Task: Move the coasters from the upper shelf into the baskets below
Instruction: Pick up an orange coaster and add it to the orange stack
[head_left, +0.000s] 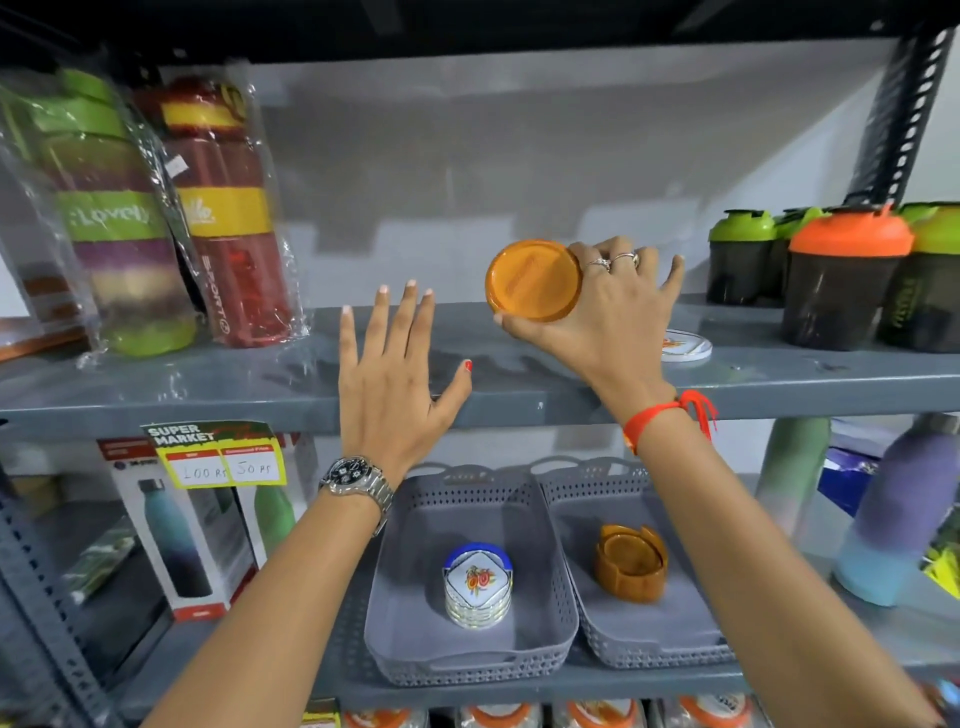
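Note:
My right hand (610, 312) grips a round orange coaster (532, 279), held on edge above the upper shelf (260, 384). A white coaster with a floral print (688, 345) lies flat on that shelf, partly hidden behind my right wrist. My left hand (392, 374) hovers open with spread fingers over the shelf's front edge, holding nothing. Below stand two grey perforated baskets. The left basket (467, 499) holds a stack of white floral coasters in a blue holder (478, 584). The right basket (587, 483) holds an orange coaster holder (631, 564).
Wrapped bottles (171, 208) stand at the upper shelf's left, shaker cups with green and orange lids (841, 275) at its right. A price tag (221, 457) hangs from the shelf edge. Boxed bottles (176, 530) and pastel bottles (893, 509) flank the baskets.

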